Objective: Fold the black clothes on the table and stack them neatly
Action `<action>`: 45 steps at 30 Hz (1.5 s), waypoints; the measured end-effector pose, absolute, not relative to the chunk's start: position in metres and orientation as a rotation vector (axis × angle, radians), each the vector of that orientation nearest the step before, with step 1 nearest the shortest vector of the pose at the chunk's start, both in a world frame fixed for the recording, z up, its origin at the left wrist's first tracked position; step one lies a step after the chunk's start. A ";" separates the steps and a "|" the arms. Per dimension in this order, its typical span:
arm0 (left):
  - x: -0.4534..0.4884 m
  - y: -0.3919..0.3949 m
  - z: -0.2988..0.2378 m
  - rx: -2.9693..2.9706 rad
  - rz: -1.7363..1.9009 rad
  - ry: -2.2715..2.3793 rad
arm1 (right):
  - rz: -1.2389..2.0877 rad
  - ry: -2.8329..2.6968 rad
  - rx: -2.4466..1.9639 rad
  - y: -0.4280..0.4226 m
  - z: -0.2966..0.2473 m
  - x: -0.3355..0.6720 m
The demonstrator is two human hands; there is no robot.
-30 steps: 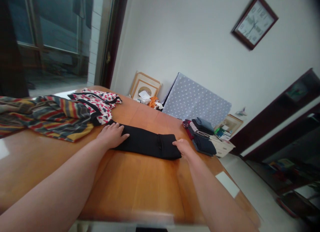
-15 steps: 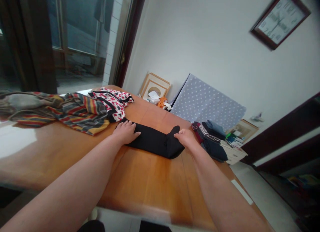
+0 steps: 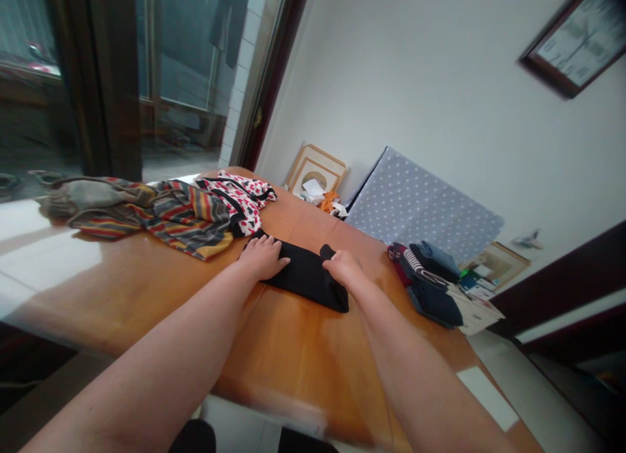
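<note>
The left hand (image 3: 264, 257) lies spread flat on the black garment (image 3: 309, 282); the right hand (image 3: 343, 268) pinches its folded right end. For a neat fold, the edges should meet evenly.

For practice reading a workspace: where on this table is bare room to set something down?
Bare table: the near wood before the black cloth, and the strip between it and the folded stack. Crowded: far left, under the striped cloth.

Nothing legible anywhere; the wall clock (image 3: 576, 43) is too blurred for its numerals to be read.
</note>
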State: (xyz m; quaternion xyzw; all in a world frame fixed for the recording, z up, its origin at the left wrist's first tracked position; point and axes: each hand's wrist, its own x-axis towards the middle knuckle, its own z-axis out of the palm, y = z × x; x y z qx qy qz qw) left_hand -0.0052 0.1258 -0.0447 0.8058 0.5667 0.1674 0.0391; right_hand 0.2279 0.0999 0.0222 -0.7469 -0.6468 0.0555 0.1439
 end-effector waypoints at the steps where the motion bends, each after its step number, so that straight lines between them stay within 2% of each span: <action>1: -0.005 0.126 -0.045 2.470 0.515 1.737 | 0.257 -1.834 -2.147 0.101 0.018 0.225; 4: -0.005 0.125 -0.044 2.464 0.520 1.739 | 0.625 -1.687 -2.094 0.101 0.008 0.219; 6: -0.005 0.125 -0.044 2.455 0.535 1.736 | 0.702 -1.618 -2.050 0.100 0.005 0.222; 11: -0.005 0.126 -0.046 2.425 0.574 1.707 | 0.435 -1.622 -1.953 0.096 0.006 0.250; 14: -0.005 0.127 -0.048 2.420 0.578 1.701 | 0.177 -1.851 -1.809 0.092 0.001 0.263; 16: -0.005 0.127 -0.049 2.423 0.576 1.704 | 0.125 -2.020 -1.752 0.089 -0.006 0.263; 24: -0.005 0.128 -0.052 2.437 0.591 1.714 | 0.198 -2.392 -1.945 0.081 -0.029 0.220; 31: -0.005 0.130 -0.053 2.484 0.578 1.719 | 0.171 -2.372 -1.977 0.076 -0.033 0.204; 36: -0.005 0.128 -0.050 2.497 0.554 1.722 | 0.366 -2.258 -1.855 0.088 -0.024 0.226; 40: -0.004 0.126 -0.046 2.483 0.539 1.719 | 0.258 -2.122 -1.812 0.096 -0.011 0.242; 45: -0.005 0.126 -0.046 2.467 0.535 1.717 | 0.219 -2.388 -1.822 0.089 -0.021 0.218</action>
